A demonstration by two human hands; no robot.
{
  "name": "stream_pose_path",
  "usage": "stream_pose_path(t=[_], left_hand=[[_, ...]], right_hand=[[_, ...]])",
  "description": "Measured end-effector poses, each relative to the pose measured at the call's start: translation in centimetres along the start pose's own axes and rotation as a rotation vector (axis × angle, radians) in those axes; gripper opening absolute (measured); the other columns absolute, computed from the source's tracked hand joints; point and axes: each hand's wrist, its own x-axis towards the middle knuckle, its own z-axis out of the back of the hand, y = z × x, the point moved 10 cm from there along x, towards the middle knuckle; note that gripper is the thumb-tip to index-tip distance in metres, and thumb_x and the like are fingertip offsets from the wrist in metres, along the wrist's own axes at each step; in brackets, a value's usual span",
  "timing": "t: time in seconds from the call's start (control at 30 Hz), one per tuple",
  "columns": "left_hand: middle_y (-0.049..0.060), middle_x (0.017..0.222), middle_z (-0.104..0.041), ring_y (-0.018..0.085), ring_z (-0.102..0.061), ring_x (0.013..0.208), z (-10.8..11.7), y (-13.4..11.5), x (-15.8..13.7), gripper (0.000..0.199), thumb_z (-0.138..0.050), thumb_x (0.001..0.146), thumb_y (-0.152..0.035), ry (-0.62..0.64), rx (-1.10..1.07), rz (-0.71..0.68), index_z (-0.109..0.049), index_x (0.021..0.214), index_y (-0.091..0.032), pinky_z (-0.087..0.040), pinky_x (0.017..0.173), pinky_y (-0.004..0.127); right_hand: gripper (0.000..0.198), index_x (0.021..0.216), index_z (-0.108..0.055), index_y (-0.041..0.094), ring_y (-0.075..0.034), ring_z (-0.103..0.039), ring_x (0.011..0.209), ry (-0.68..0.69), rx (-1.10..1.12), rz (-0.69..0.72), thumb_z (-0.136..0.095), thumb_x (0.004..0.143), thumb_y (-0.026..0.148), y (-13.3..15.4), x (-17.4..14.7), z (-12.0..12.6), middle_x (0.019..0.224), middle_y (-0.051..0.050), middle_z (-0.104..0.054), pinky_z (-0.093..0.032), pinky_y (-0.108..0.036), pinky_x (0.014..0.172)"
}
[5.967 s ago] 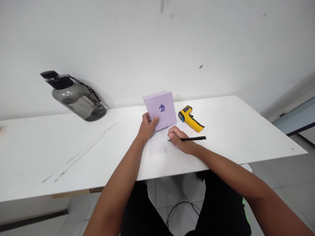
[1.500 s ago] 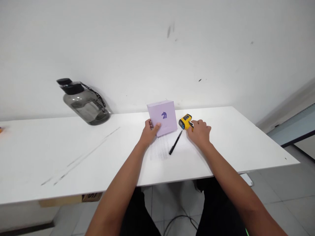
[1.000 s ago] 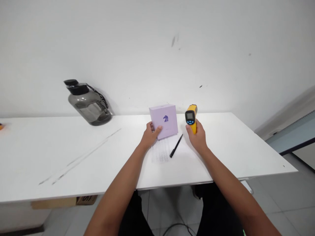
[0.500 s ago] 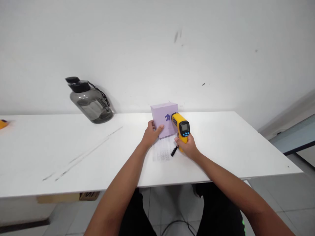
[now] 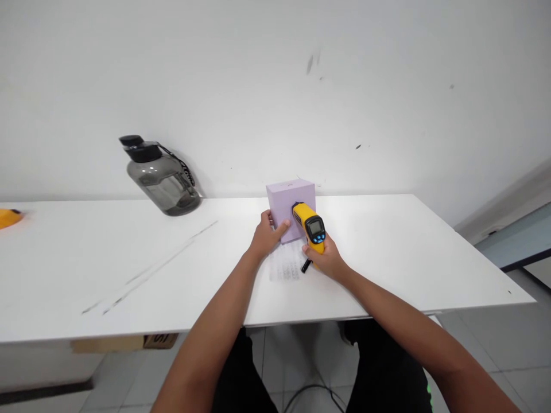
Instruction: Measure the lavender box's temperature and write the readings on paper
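Observation:
My left hand grips the lower left side of a lilac box, thumb on its front face and fingers round the side. In my right hand is a yellow and black infrared thermometer, held by its handle. Its nose points at the box front and covers part of it; whether the two touch I cannot tell. The small screen and blue buttons face me. A black pen-like stick lies just below the handle, partly hidden by my right hand. Under the box is a sheet with faint printed rows.
A grey water bottle with a black cap stands at the back left by the wall. A yellow-orange object lies at the far left edge. The white table ends in front of my legs; a cardboard box is below it.
The thermometer has shifted left across the box front and now covers the dark horse-head logo seen before. The box has turned slightly. My left hand keeps its grip.

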Motion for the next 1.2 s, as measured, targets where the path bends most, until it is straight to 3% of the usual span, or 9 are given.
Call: stream_pose_path(t=[0.7, 0.97, 1.07, 1.2], left_hand=[[0.018, 0.138, -0.065, 0.032, -0.065, 0.125, 0.0, -0.4, -0.1, 0.082, -0.079, 0.075, -0.064, 0.010, 0.051, -0.021, -0.046, 0.136, -0.020, -0.052, 0.103, 0.049], [0.018, 0.140, -0.064, 0.032, -0.064, 0.126, -0.1, -0.6, -0.1, 0.079, -0.076, 0.079, -0.065, 0.014, 0.054, -0.022, -0.046, 0.136, -0.020, -0.053, 0.102, 0.048], [0.019, 0.140, -0.063, 0.032, -0.064, 0.126, -0.2, -0.4, 0.0, 0.082, -0.077, 0.078, -0.066, 0.025, 0.024, -0.005, -0.045, 0.138, -0.020, -0.053, 0.101, 0.049], [0.018, 0.141, -0.062, 0.032, -0.065, 0.124, -0.2, -0.2, 0.2, 0.082, -0.078, 0.076, -0.068, 0.020, 0.001, 0.008, -0.045, 0.136, -0.021, -0.053, 0.102, 0.050]], right_hand=[[0.032, 0.089, -0.051, 0.025, -0.018, -0.050, 0.071, -0.016, -0.043, -0.006, -0.068, 0.075, 0.048, 1.1, -0.3, 0.3, 0.077, 0.003, -0.052, -0.048, -0.036, 0.068], [0.035, 0.097, -0.055, 0.024, -0.018, -0.052, 0.072, -0.007, -0.023, 0.052, -0.072, 0.077, 0.047, 1.4, -0.5, 0.4, 0.079, 0.002, -0.055, -0.049, -0.037, 0.071], [0.037, 0.104, -0.057, 0.024, -0.018, -0.055, 0.073, -0.064, -0.036, 0.108, -0.073, 0.078, 0.045, 2.2, -0.7, 0.8, 0.083, 0.001, -0.058, -0.051, -0.036, 0.070], [0.043, 0.112, -0.056, 0.023, -0.020, -0.059, 0.077, -0.272, -0.063, 0.175, -0.072, 0.078, 0.043, 3.1, -1.0, 2.7, 0.090, -0.002, -0.063, -0.054, -0.038, 0.073]])
